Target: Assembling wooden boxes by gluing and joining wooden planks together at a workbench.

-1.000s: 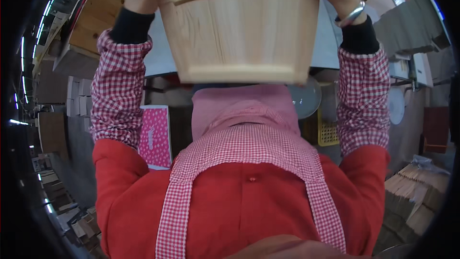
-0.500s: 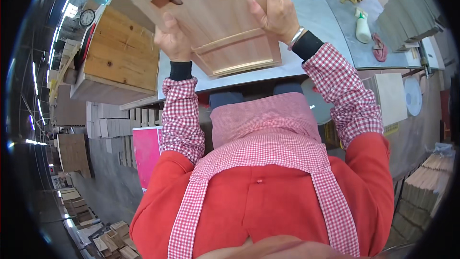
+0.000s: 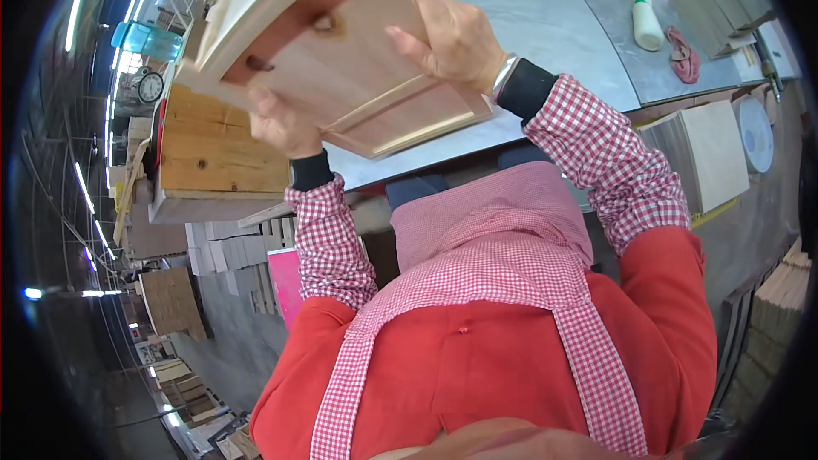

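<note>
Left hand (image 3: 285, 126) and right hand (image 3: 460, 41) gripping the sides of a tilted, framed wooden panel (image 3: 349, 60) over a table (image 3: 558, 34)

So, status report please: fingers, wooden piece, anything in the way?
Left fingers, right fingers: gripping the wooden piece. It's tilted over the table, contact unclear. Box close at left, possibly in the way; bottle off right.

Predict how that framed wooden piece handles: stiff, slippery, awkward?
The wooden piece is probably stiff: no sag shows between the left hand and right hand. Likely not very slippery, as the bare wood looks matte. Perhaps awkward one-handed, since it is broad and held at both sides.
</note>
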Demonstrator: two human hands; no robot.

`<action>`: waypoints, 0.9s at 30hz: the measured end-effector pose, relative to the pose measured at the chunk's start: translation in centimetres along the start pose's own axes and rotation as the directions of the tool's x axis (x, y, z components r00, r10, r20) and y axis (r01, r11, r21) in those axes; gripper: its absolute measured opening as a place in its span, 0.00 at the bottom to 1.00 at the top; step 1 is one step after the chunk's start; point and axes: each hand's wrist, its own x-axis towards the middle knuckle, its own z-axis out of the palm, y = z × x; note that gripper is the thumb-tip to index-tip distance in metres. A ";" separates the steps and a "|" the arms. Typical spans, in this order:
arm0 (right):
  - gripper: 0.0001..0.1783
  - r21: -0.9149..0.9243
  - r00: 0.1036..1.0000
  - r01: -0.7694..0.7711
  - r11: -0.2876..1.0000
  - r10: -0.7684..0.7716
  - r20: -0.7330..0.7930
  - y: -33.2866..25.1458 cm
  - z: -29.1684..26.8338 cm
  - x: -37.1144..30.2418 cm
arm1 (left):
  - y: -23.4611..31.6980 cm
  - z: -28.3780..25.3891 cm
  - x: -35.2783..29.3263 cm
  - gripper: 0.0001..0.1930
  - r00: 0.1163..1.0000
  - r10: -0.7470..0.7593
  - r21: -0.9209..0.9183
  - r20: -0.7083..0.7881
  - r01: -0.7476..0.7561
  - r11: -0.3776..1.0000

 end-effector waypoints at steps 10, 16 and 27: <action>0.31 0.133 0.969 -0.233 0.963 0.217 0.122 -1.2 -1.0 -2.5 | -2.0 -4.2 -1.4 0.35 0.971 -0.133 0.148 0.198 0.104 0.984; 0.23 0.027 0.560 -0.804 0.593 0.742 0.369 5.5 0.0 -5.7 | 9.4 -3.7 6.1 0.35 0.789 0.540 0.319 0.294 -0.614 0.722; 0.19 0.082 0.640 -0.763 0.642 0.730 0.240 11.3 5.9 -3.1 | 17.2 8.6 8.3 0.13 0.327 0.343 -0.115 0.881 -0.556 0.823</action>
